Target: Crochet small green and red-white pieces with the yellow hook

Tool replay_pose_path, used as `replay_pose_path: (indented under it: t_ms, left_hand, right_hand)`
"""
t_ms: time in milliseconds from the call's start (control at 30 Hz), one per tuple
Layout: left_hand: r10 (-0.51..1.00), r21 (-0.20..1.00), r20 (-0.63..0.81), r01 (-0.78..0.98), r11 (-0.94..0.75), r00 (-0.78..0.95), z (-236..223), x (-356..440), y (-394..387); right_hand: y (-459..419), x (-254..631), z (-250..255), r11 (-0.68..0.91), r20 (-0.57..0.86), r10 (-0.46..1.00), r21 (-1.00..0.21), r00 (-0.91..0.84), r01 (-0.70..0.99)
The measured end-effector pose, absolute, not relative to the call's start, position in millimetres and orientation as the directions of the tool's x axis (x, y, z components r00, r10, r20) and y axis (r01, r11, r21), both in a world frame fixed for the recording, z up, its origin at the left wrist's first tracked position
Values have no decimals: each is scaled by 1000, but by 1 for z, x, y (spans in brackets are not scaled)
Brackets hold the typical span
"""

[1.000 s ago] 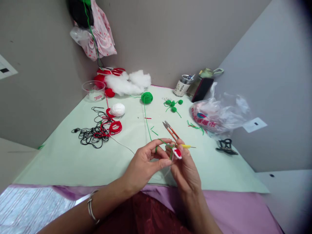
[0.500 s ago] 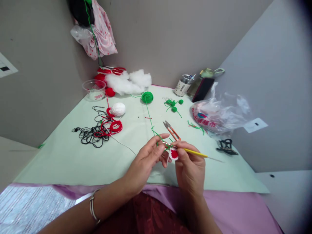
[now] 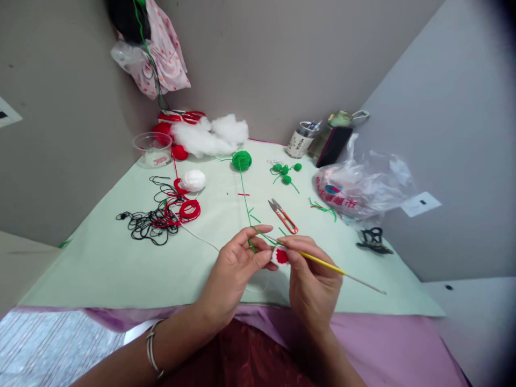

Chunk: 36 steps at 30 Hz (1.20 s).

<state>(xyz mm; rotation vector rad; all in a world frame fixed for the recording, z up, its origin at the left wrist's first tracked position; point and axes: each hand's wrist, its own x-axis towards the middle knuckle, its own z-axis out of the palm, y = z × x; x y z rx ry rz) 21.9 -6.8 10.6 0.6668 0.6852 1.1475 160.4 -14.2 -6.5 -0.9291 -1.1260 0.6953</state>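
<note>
My left hand pinches the left edge of a small round crochet piece, red in the middle with a white rim. Green yarn runs over its raised index finger from a green yarn ball farther back. In my right hand is a crochet hook with a yellow grip, its thin metal tip at the top of the piece where the green yarn meets it. Orange-handled thread snips lie just beyond my hands.
To the left are tangled black cord, a red yarn coil and a white yarn ball. White stuffing and a clear tub stand behind. Small green balls, a plastic bag and a black claw clip lie right.
The hook has tilted, its back end now lower. The crochet piece has shifted slightly left, and my left thumb and fingertips have moved onto its edge.
</note>
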Motion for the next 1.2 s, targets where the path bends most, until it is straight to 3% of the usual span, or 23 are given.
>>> replay_pose_path:
  t_ms: [200, 767, 867, 1033, 1200]
  left_hand:
    - [957, 777, -83, -583, 236, 277, 10, 18, -10]
    - [949, 777, -123, -567, 275, 291, 13, 17, -15]
    - [954, 794, -112, -552, 254, 278, 12, 16, -14]
    - [956, 827, -92, -513, 229, 278, 12, 11, -12]
    - [956, 850, -96, -476, 224, 278, 12, 9, -11]
  right_hand:
    - [-19, 159, -3, 512, 508, 812, -857, 289, 68]
    - [-23, 156, -6, 561, 573, 785, -819, 237, 122]
    - [-18, 159, -6, 532, 520, 828, -847, 210, -2]
    - [-11, 162, 0, 352, 315, 935, -879, 161, -323]
    - [-14, 165, 4, 340, 319, 940, -868, 117, -362]
